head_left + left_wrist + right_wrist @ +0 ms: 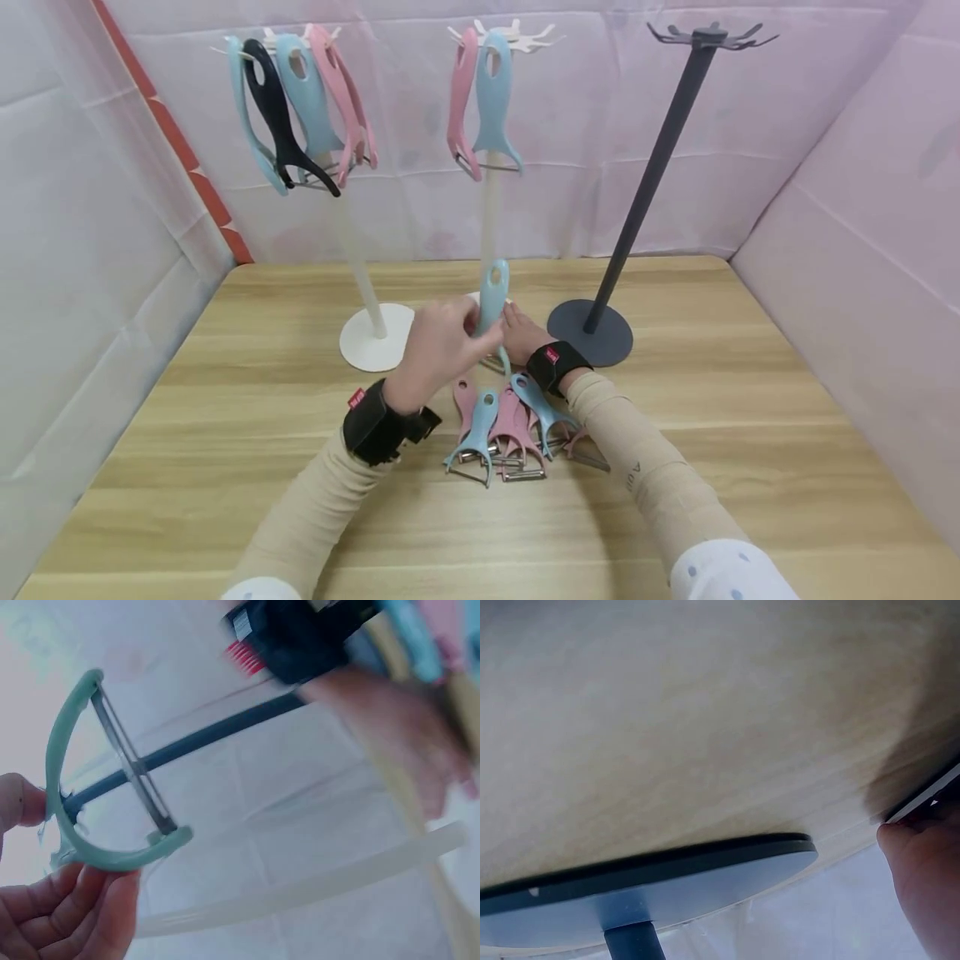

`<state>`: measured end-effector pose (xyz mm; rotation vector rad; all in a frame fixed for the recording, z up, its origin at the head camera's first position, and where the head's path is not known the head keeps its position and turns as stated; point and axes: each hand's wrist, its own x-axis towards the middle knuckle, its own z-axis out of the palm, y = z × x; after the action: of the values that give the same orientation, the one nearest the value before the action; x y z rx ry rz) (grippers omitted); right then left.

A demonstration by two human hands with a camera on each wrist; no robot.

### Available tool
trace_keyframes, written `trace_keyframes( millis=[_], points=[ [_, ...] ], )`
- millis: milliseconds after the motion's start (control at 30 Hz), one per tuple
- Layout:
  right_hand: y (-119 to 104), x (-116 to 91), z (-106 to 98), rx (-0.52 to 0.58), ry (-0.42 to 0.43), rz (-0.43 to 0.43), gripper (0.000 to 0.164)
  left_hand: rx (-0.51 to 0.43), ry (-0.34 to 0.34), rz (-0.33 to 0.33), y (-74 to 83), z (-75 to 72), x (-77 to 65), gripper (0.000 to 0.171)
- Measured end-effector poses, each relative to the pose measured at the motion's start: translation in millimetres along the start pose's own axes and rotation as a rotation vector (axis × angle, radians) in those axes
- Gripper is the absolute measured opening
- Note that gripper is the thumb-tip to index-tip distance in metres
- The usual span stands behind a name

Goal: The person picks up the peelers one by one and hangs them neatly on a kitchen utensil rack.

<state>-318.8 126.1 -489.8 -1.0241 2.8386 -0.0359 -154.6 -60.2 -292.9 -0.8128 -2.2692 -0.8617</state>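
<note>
My left hand (442, 346) pinches a light blue peeler (492, 292) with its handle pointing up, in front of the middle white stand's pole (489, 217). In the left wrist view the fingers and thumb grip this peeler (60, 750) close to its curved head, and its metal blade shows. My right hand (525, 335) rests at the round white base of that stand, fingertips right at the rim in the right wrist view. Nearer to me lies a pile of peelers, among them a light blue peeler (480, 429) and a pink peeler (513, 421).
A pink peeler (462, 100) and a light blue peeler (493, 100) hang on the middle stand. On the left white stand (375, 337) hang several more, including a black peeler (277, 112). A dark grey stand (652, 175) rises at the right. Fabric walls enclose the wooden table (187, 467).
</note>
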Motion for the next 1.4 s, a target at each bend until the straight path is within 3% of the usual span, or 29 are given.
trace_keyframes(
  millis=[33,133,200,267,367,533,833,1167,1400],
  points=[
    [1,0,0,0.062,-0.003,0.043,0.079,0.001,0.025,0.01,0.3,-1.8,7.0,0.025],
    [-29,-26,-45,0.222,-0.054,0.177,0.087,0.021,0.108,0.051,1.0,-5.9,28.2,0.026],
    [-41,-38,-60,0.207,-0.048,0.171,0.083,0.036,0.166,0.08,2.1,-8.1,41.2,0.025],
    [-47,-45,-69,0.104,-0.079,0.141,0.079,0.057,0.211,0.101,3.9,-10.4,53.2,0.026],
    [-48,-47,-70,0.061,-0.116,0.146,0.078,0.076,0.245,0.109,9.1,-14.3,69.0,0.025],
    [-40,-45,-61,0.087,-0.1,0.158,0.079,0.124,0.269,0.105,20.7,-18.2,94.1,0.027],
    [-36,-53,-63,0.079,-0.076,0.166,0.077,0.259,0.274,0.029,36.1,-20.7,130.9,0.031],
    [-36,-52,-63,0.064,-0.071,0.156,0.078,0.366,0.272,-0.014,42.5,-21.4,150.6,0.029],
    [-39,-50,-62,0.066,-0.077,0.148,0.078,0.453,0.278,-0.034,44.2,-21.1,156.1,0.031]
  ],
)
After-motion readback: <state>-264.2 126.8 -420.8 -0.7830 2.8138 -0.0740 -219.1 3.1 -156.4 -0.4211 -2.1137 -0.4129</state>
